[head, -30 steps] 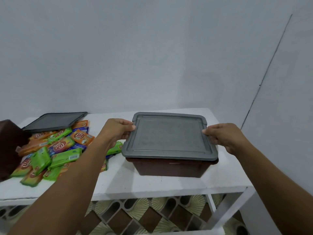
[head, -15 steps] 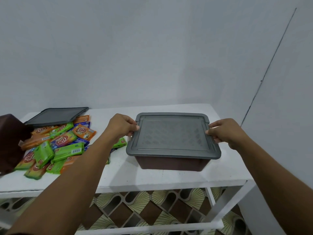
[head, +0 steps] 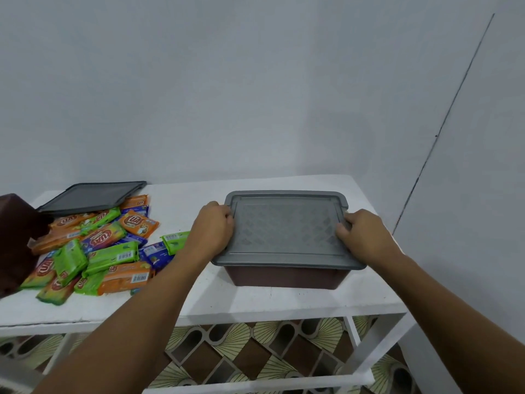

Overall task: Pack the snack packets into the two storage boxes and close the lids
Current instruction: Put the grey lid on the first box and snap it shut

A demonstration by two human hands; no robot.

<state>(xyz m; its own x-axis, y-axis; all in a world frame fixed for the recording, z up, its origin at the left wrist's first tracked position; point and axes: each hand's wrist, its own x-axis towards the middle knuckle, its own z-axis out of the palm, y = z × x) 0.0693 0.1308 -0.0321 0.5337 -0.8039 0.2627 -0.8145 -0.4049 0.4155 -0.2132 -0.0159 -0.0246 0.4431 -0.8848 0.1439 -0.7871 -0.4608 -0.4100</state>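
Plain home room, white table (head: 255,302), patterned floor tiles (head: 241,354)

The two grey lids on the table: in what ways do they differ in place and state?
1. The box lid sits on the brown box. The loose lid covers no box and lies further back, its near edge over the packets.
2. The left hand and right hand grip the box lid's ends. No hand touches the loose lid.
3. The loose lid looks darker than the box lid.

Both are grey, rectangular and rimmed.
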